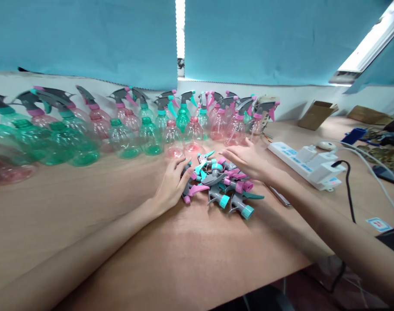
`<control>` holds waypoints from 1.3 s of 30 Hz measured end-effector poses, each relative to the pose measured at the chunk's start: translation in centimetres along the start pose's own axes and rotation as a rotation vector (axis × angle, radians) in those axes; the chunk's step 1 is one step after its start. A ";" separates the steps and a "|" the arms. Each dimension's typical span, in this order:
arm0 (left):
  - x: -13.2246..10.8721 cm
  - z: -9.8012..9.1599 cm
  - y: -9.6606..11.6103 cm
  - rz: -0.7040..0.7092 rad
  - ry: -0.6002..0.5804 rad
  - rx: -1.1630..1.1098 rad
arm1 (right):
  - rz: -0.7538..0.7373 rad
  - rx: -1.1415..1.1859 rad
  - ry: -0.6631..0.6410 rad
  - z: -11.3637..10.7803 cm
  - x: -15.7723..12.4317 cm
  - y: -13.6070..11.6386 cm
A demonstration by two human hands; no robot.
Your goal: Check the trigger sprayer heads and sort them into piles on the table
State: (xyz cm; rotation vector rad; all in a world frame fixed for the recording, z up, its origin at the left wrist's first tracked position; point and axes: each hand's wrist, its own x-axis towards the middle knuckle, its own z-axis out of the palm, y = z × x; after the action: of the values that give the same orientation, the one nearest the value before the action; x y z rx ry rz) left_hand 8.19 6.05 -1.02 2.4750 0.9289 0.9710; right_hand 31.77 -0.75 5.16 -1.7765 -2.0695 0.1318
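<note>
A loose pile of spray bottle trigger heads [216, 178], grey with pink or teal parts, lies on the wooden table [125, 242]. At the pile's left side my left hand [173, 183] rests with its fingers stretched out, touching a grey and pink head [187, 190]. My right hand [244, 160] reaches over the far right of the pile, palm down and fingers extended. Neither hand grips anything that I can see. Just behind the pile stand clear pink bottles without heads [194, 134] and green ones [150, 137].
Behind, a row of bottles with spray heads [219, 119] lines the wall. To the right are a white power strip [300, 162] with plugged-in chargers, a flat phone-like object [280, 196], cables and an open cardboard box [316, 115]. The table's front edge runs along the lower right.
</note>
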 end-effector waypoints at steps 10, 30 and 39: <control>-2.8 -1.7 1.0 0.216 0.058 -0.034 | 0.161 -0.007 0.025 0.9 -11.6 -2.5; -6.6 -2.3 4.8 0.424 0.021 -0.110 | 0.348 0.454 -0.007 -0.8 -13.6 -6.3; -8.4 -2.4 5.8 0.327 0.010 -0.221 | 0.419 1.112 -0.519 0.8 -7.9 -9.2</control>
State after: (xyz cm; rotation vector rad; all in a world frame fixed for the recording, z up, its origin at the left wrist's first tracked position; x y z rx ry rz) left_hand 4.44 -3.75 -0.43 2.4744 0.3974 1.1195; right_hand 23.80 -9.91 5.53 -1.4185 -1.3037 1.6307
